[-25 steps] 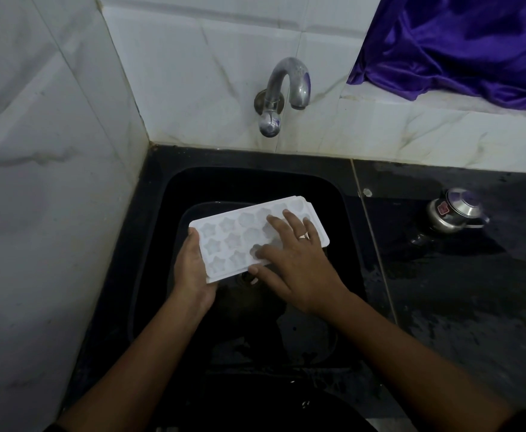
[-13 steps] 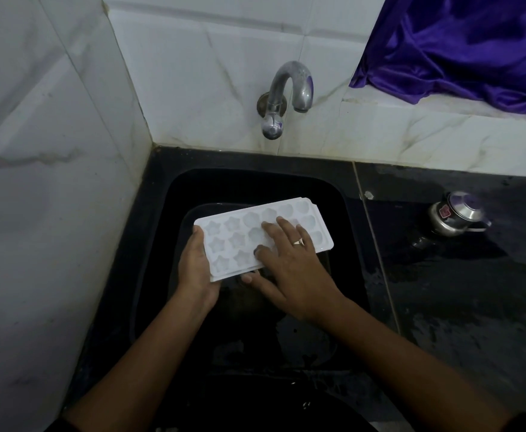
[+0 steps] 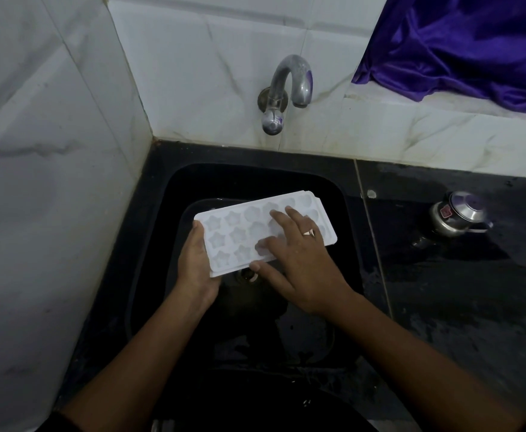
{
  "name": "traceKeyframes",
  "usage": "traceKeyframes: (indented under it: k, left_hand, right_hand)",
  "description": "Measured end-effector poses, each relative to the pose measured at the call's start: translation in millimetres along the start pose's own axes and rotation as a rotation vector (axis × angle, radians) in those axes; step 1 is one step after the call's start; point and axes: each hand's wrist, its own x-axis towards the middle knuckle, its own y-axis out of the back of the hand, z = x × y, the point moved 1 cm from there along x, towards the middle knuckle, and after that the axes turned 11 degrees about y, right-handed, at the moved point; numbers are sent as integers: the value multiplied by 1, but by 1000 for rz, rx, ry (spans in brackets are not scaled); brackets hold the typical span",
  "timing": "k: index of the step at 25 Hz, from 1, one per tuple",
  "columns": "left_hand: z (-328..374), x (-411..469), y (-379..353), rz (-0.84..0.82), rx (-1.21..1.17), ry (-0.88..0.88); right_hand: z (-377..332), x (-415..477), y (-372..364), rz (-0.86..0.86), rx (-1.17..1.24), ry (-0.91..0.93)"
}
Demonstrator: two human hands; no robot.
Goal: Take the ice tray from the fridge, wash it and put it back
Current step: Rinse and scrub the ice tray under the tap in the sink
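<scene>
One white ice tray, three rows of star and round hollows facing up, hangs over the black sink, below the single tap. Both grips are on it. The left grip clasps its short left end, thumb against the edge. The right grip lies released, fingers straight and spread across the hollows.

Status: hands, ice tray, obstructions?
Left hand grips ice tray by left end, over sink. Right hand flat on its cavities. No stream visible from tap; nothing obstructing.
</scene>
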Motion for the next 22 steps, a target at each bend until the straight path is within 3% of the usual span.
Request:
traceKeyframes:
  k: [4,8,22]
  left_hand:
    - [-9,-2,-12,-39,-45,22]
    - [-19,-5,-21,-75,-89,52]
    - [-47,-23,-45,47,-138,-31]
  right_hand:
    - [-5,-1,-2,-14,-2,131]
    - [3,-2,2,-64,-26,123]
    - [30,-21,20,-81,20,190]
